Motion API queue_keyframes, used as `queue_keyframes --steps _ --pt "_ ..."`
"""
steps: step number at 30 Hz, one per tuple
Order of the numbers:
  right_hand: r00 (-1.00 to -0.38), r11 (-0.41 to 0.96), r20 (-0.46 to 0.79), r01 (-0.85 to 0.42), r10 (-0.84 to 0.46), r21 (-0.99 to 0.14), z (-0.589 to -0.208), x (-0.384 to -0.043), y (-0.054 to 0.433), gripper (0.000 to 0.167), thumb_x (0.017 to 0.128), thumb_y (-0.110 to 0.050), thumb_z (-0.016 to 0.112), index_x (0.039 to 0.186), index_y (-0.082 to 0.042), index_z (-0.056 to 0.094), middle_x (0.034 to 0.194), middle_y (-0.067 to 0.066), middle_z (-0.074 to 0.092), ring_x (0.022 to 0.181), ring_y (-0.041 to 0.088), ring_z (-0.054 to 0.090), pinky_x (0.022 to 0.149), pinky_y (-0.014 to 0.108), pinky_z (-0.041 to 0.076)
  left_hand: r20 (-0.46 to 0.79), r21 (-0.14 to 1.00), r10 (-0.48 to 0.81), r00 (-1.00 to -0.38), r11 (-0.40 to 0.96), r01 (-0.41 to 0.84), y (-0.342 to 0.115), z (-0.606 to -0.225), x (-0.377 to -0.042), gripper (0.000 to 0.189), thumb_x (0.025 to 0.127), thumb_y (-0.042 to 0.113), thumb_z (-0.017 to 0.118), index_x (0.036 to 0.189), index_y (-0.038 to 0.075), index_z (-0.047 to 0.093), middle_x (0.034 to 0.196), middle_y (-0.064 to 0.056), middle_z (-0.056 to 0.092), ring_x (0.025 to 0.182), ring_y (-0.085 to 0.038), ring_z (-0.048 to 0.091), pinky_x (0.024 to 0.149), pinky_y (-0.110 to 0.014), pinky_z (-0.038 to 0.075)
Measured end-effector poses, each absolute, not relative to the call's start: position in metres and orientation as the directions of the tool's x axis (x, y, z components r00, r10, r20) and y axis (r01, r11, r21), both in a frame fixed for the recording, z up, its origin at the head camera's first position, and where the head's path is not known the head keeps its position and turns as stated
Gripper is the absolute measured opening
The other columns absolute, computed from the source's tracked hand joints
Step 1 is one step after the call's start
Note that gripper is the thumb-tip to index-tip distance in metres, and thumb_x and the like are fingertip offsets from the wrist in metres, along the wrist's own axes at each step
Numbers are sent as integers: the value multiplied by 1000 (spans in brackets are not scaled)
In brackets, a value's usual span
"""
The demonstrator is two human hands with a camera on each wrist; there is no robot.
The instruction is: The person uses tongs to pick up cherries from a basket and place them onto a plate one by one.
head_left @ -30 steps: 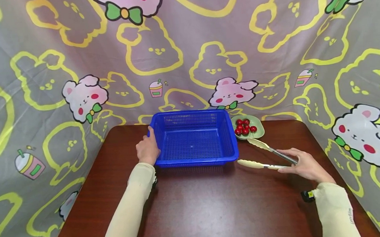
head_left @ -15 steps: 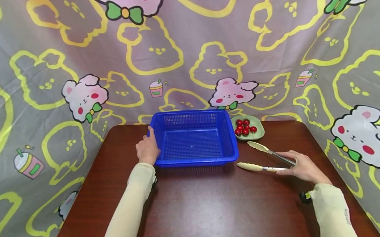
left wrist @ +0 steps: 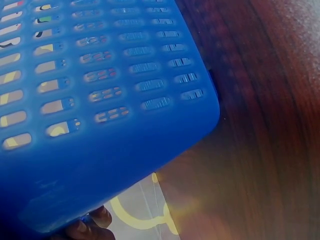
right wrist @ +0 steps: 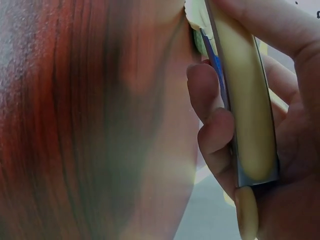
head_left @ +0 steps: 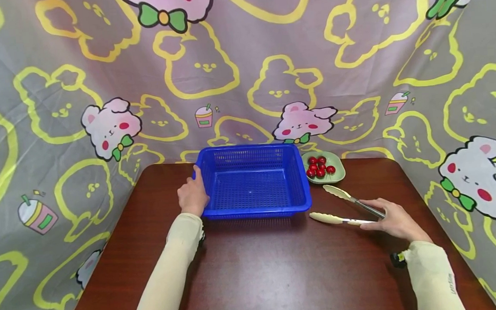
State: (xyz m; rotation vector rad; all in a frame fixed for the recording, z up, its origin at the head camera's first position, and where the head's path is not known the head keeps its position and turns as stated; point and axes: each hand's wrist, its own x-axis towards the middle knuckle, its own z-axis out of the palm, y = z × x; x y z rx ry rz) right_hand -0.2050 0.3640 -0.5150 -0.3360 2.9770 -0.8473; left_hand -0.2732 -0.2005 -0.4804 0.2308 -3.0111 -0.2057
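Observation:
With my left hand (head_left: 192, 196) I grip the left rim of a blue perforated plastic basket (head_left: 255, 211); in the left wrist view, fingertips (left wrist: 102, 216) curl at the rim. Nothing lies in the basket. My right hand (head_left: 399, 219) holds a pair of tongs (head_left: 329, 218) with metal arms and cream scalloped tips. Spread wide, the tips point left, just right of the basket's front corner, with nothing between them. Behind the tongs, a pale green dish (head_left: 340, 173) holds several shiny red cherries (head_left: 320, 172). In the right wrist view, fingers (right wrist: 216, 130) wrap the tongs' handle.
Everything rests on or over a dark brown wooden table (head_left: 255, 268) with rounded far corners. A grey cloth curtain (head_left: 241, 41) with yellow bear outlines and white rabbits hangs close behind the table and along both sides. The dish stands right beside the basket's right wall.
My right hand and the tongs have shifted slightly toward me and down, then stayed nearly still. The left hand, basket and cherries have not moved.

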Motion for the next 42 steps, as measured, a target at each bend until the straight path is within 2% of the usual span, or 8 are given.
queue_keyframes --steps 9,17,26,31,42 --pt "-978 832 6 -180 -208 -524 -520 -206 366 87 72 -51 92 144 -12 62 134 21 64 114 33 58 90 45 47 80 144 -163 -983 978 -151 -201 -480 -274 109 80 20 82 163 5 13 120 -31 64 83 -44 69 75 -53 56" --pt "-980 838 -20 -159 -198 -522 -519 -206 365 89 71 -52 92 145 -12 61 134 21 63 110 32 58 87 44 47 118 148 -160 -980 979 -142 -201 -482 -272 110 78 19 84 163 4 17 113 -31 65 80 -45 69 73 -54 57" --pt "-981 843 -32 -149 -193 -517 -518 -206 364 91 71 -54 91 145 -12 60 134 20 63 108 31 57 85 43 47 110 148 -164 -980 978 -147 -203 -482 -272 109 78 20 84 163 5 17 115 -30 65 79 -44 69 72 -54 56" --pt "-982 847 -21 -153 -190 -508 -521 -205 364 90 71 -54 91 145 -12 61 131 19 64 105 29 56 83 41 46 103 158 -165 -981 976 -147 -204 -481 -272 110 79 20 84 163 5 16 115 -30 65 79 -44 69 72 -54 56" --pt "-984 846 -3 -152 -178 -511 -526 -203 362 89 72 -50 92 144 -8 60 113 12 66 91 23 52 76 35 41 85 158 -165 -983 976 -151 -208 -482 -273 109 81 20 83 164 5 14 119 -31 64 78 -43 68 70 -53 56"
